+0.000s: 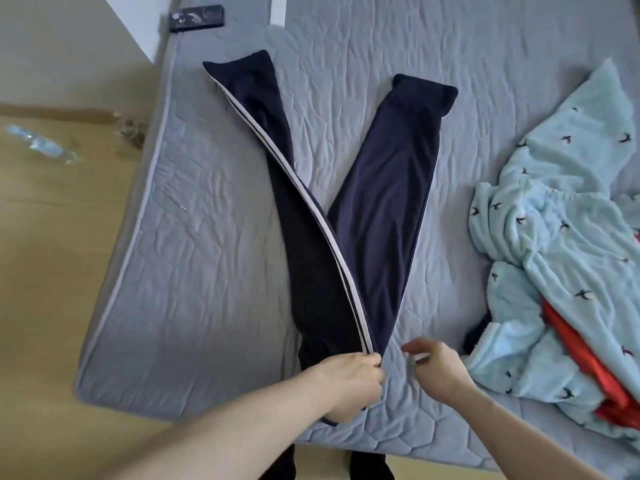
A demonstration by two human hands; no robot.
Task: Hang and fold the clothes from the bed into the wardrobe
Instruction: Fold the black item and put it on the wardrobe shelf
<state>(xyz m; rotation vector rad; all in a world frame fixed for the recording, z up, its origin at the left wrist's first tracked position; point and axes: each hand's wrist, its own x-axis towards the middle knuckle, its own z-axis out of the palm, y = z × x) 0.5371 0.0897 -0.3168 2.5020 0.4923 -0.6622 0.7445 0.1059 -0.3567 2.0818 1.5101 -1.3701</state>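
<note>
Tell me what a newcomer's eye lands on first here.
First, the navy track trousers with white side stripes, spread in a V across the grey quilted mattress; the left hand grips their waist end. At the right edge lies a heap of pale blue fleece over red cloth.

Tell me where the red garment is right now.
In the head view, the red garment lies at the bed's right edge, mostly buried under the light blue fleece.

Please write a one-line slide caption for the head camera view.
Left hand grips navy track pants spread in a V on the grey mattress; right hand hovers beside.
</note>
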